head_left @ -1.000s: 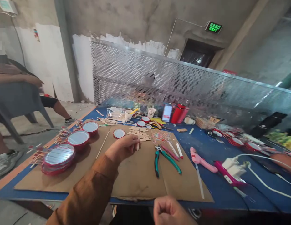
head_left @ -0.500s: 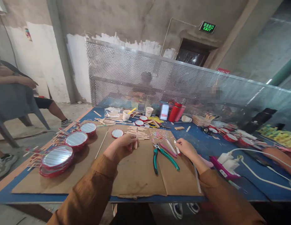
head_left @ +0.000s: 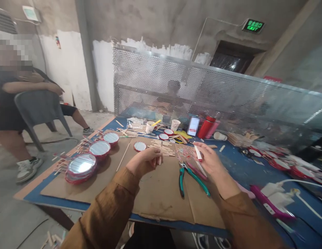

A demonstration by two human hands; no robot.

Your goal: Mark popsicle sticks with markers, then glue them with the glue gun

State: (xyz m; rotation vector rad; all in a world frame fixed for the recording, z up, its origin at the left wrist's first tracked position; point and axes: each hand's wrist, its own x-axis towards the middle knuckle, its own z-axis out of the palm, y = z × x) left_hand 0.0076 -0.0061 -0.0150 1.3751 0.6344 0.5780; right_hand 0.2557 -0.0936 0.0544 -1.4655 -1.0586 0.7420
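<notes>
Gripping stick point(head_left: 160, 153) in left hand point(head_left: 145, 161), pinching marker point(head_left: 198, 153) in right hand point(head_left: 211, 160), near pliers point(head_left: 181, 183) on cardboard point(head_left: 161, 199).

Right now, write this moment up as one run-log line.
left hand: holding wooden stick | right hand: holding white-and-red pen | stick and pen: apart | teal-handled pliers: on cardboard, handles spread

Blue table point(head_left: 239, 166): cardboard point(head_left: 161, 197), red bottle point(head_left: 206, 127), power strip point(head_left: 271, 206).

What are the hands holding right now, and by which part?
Left hand: a wooden stick, pinched near its middle. Right hand: a white marker with a red end; the exact grip spot is unclear.
</notes>
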